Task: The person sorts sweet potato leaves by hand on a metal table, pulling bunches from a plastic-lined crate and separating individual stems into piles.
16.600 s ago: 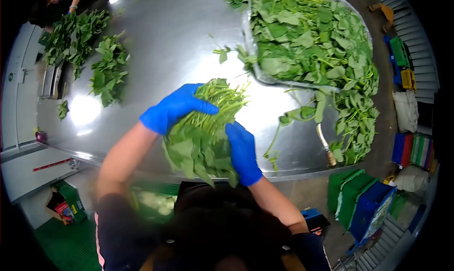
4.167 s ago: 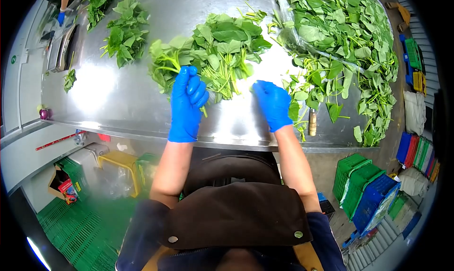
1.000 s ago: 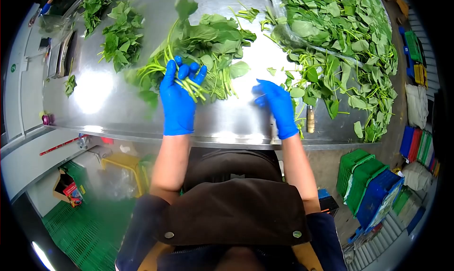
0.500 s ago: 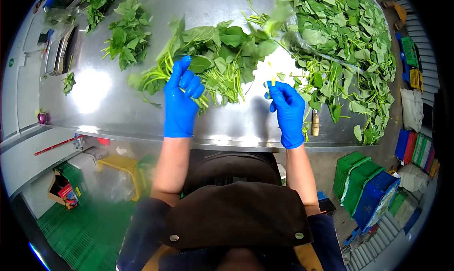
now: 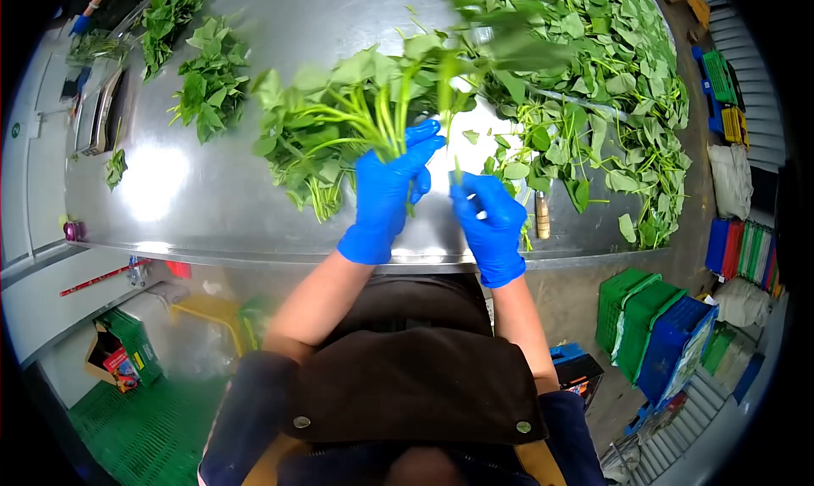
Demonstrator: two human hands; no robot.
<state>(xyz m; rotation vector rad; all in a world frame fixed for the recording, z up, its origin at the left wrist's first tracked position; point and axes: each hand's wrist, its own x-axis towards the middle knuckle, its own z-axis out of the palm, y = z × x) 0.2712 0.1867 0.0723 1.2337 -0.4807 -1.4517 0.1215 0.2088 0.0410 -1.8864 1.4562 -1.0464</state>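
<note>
Fingers (image 5: 421, 143) up, my blue-gloved left hand (image 5: 386, 194) clamped on leafy bunch (image 5: 339, 117) at 11 o'clock; right hand (image 5: 487, 219) beside it, curled, pinching one thin stem (image 5: 457, 169); glossy steel table (image 5: 212, 206)

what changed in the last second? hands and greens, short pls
The left hand swung right to meet the right hand, taking its bunch of greens along by the stems. The right hand drew in and down with a loose stem, blurred, in its grip. Big pile, small bundles, knife and steel table as before.
</note>
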